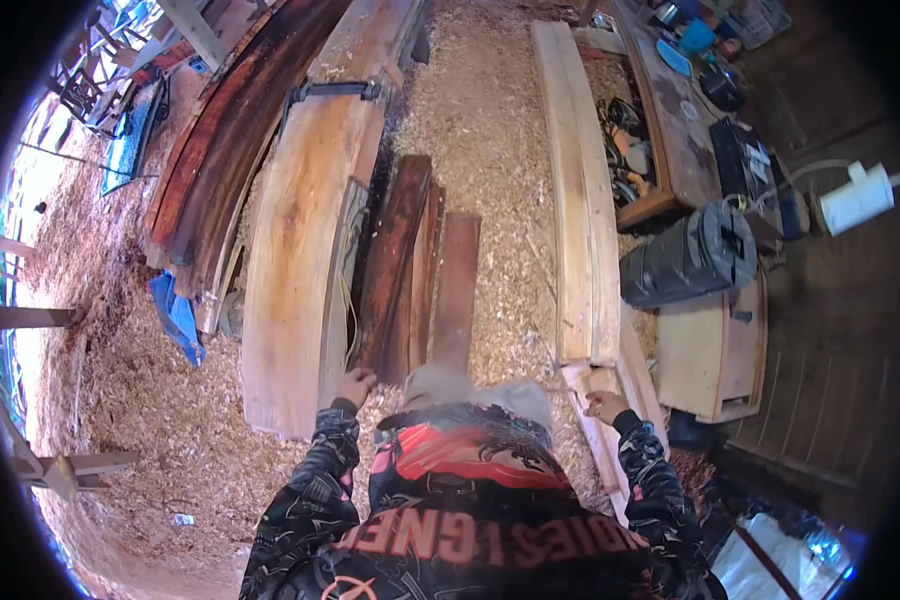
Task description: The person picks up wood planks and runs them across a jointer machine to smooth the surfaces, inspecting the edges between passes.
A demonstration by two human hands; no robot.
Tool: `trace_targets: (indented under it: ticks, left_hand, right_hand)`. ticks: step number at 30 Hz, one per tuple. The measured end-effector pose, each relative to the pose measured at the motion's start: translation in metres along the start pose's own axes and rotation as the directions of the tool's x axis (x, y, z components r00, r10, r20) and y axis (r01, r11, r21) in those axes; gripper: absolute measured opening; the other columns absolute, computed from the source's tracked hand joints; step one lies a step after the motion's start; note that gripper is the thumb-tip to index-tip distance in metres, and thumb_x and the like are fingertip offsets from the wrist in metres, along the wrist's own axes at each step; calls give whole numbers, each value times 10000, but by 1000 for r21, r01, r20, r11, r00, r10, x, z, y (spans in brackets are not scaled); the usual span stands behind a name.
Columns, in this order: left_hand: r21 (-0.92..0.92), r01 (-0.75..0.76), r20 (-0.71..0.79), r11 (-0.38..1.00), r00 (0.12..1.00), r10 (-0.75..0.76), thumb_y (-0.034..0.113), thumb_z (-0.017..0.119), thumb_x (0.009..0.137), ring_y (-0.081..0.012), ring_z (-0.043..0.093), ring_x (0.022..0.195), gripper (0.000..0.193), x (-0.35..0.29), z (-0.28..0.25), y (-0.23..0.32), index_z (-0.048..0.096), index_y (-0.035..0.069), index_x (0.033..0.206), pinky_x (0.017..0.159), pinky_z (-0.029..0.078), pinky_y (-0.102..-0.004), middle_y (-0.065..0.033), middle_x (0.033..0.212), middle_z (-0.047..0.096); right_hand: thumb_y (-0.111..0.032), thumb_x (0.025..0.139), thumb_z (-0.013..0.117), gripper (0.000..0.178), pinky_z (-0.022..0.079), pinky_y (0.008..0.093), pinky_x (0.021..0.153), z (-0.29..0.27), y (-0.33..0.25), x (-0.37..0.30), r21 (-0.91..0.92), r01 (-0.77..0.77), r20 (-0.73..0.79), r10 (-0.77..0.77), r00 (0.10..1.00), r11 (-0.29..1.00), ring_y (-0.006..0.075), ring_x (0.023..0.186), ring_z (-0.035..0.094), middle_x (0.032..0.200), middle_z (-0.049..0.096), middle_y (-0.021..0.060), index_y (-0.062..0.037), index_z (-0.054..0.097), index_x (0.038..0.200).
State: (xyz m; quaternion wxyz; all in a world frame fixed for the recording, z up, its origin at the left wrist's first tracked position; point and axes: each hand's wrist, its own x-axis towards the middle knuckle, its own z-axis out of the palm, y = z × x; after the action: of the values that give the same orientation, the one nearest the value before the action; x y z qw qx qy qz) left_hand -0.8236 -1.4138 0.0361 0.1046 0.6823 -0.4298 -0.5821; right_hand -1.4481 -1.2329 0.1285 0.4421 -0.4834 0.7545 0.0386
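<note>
My left hand (355, 386) is beside the near end of a broad, pale brown wooden slab (305, 230), close to the lower end of a dark reddish plank (395, 270). Its fingers are curled together; whatever may be in them is too small to make out. On the other side of my body, my right hand (605, 405) hovers at the near end of two long pale boards (575, 200), over a lower pale board (595, 450). Those fingers are bent inward too, and I cannot see what they hold, if anything. A flat reddish-brown board (458, 290) lies between the hands, ahead of me.
Wood shavings (505, 120) cover the floor. Dark red timbers (240, 120) are stacked at far left, with a blue sheet (176, 318) near their end. At right stand a workbench (675, 110), a black ribbed case (690, 260) and a wooden cabinet (705, 350).
</note>
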Motion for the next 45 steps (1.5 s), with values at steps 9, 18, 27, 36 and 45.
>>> trace_targets:
  ticks: [9,18,27,36,45]
  left_hand:
    - [-220,-236,-256,946,950,177,252,658,923,-197,673,894,297,180,1,226,705,18,1100,827,521,-332,-114,955,724]
    - [155,445,-85,882,896,-437,427,426,980,-300,613,1173,471,311,120,235,673,152,1272,967,497,-442,-147,1292,638]
    - [-542,537,131,646,814,-566,224,567,954,-252,719,914,344,426,285,346,678,109,1258,719,588,-473,-133,1181,703]
    - [-793,178,-504,583,347,-791,371,602,911,-386,671,1006,351,589,196,488,735,102,1094,847,538,-481,-243,1110,690]
    - [-811,-584,-213,45,222,-952,285,637,976,-118,638,831,346,610,315,722,663,3,1174,718,509,-253,-59,910,695]
  right_hand:
    - [-131,864,700,313,565,307,732,-189,-65,233,282,-187,150,149,977,941,187,819,711,963,747,138,-42,688,1163]
    - [-131,833,692,358,566,359,763,-544,-267,703,-493,359,-159,-488,858,793,238,809,688,896,703,142,-36,650,1176]
    - [-289,796,720,479,528,406,747,-519,-747,821,-193,968,706,-708,24,-160,311,835,661,881,675,155,-73,651,1218]
    - [-266,797,746,480,533,406,748,-445,-800,817,190,964,917,-316,-243,-188,314,829,680,896,689,151,-51,633,1211]
    - [-336,795,780,604,533,431,891,-329,-710,931,76,994,992,111,-66,-83,353,1022,678,1090,699,207,-48,593,1292]
